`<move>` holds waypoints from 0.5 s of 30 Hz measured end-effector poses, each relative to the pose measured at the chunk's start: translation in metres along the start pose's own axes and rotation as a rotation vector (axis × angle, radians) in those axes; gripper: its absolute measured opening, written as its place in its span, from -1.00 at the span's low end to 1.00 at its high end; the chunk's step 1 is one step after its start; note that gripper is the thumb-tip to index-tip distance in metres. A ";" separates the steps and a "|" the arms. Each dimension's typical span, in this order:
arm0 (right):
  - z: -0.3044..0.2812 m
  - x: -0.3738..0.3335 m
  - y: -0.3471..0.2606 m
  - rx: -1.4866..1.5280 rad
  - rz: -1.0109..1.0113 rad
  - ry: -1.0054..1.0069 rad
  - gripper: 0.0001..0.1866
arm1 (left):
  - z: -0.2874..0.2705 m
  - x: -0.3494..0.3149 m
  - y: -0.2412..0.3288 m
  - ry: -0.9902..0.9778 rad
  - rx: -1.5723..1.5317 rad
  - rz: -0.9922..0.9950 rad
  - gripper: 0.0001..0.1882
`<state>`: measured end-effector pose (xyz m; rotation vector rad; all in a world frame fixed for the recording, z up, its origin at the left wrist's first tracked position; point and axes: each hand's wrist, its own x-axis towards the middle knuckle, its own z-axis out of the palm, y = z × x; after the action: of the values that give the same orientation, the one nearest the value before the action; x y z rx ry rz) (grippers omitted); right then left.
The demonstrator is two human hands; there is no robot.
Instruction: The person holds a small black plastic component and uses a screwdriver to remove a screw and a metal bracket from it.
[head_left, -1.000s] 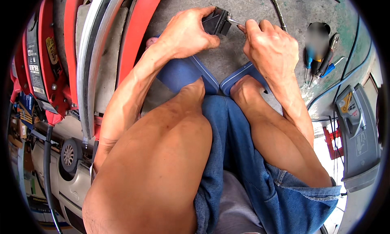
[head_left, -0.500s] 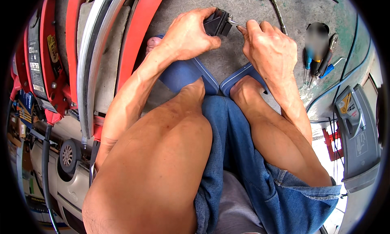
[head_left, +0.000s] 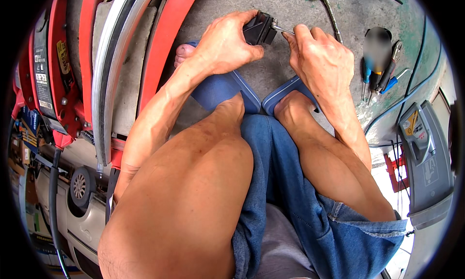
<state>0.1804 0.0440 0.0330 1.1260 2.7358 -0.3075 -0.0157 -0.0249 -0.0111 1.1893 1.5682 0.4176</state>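
My left hand (head_left: 225, 41) is closed round a black box-shaped part (head_left: 258, 28), with the thumb on its near side and the fingers at the far side. My right hand (head_left: 320, 56) grips a thin metal tool (head_left: 284, 29) whose handle is hidden in the fist. The tool's tip meets a small metal fitting on the right face of the black part; whether it is a bolt or a nut I cannot tell. Both hands are held above the concrete floor, just beyond my blue slippers (head_left: 227, 87).
Right of my hands lie a bent socket wrench (head_left: 331, 15) and several hand tools (head_left: 380, 80) beside a dark round thing. A blue cable (head_left: 404, 100) runs past a grey machine (head_left: 427, 155). Red curved metal arms (head_left: 167, 41) stand at the left, with a car wheel (head_left: 82, 186) behind.
Almost nothing differs. The metal tool has tilted very slightly, while both hands keep their grip and place.
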 end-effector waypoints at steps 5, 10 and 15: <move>0.000 0.001 0.001 -0.001 0.008 -0.006 -0.72 | -0.001 0.001 0.002 -0.018 -0.005 -0.027 -0.17; 0.000 0.001 0.000 -0.007 0.010 -0.001 -0.72 | 0.001 0.000 -0.001 0.007 0.003 -0.005 -0.16; -0.004 0.002 -0.003 0.005 0.017 -0.049 -0.80 | -0.004 0.002 0.003 -0.029 0.010 -0.031 -0.15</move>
<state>0.1768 0.0443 0.0373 1.1275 2.6834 -0.3355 -0.0176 -0.0209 -0.0086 1.1722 1.5635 0.3715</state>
